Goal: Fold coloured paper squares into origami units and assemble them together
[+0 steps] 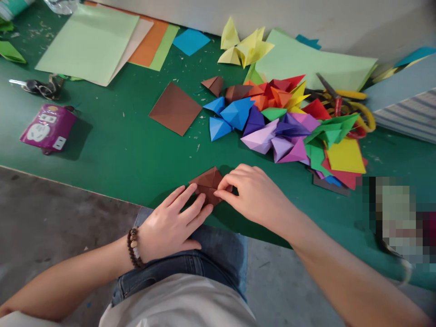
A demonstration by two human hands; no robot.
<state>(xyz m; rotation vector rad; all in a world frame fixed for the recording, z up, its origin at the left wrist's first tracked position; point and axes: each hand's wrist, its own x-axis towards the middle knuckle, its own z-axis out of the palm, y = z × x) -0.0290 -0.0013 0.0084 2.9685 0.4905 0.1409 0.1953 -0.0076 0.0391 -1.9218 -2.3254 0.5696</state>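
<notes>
A creased square of brown origami paper (206,178) lies near the front edge of the green table. My left hand (175,218) rests on its left side with fingers spread, fingertips on the paper. With thumb and index finger, my right hand (245,190) pinches the paper's right part. Farther back is a flat brown paper square (175,109). To its right lies a heap of folded paper pieces, among them blue ones (235,113), purple ones (289,127), orange ones (270,96) and green ones (335,131).
Scissors (337,97) with yellow handles lie behind the heap, by a pale box (402,95). At the left are a purple pouch (51,127), keys (41,86) and stacked paper sheets (88,43). Yellow folded pieces (243,45) sit against the wall.
</notes>
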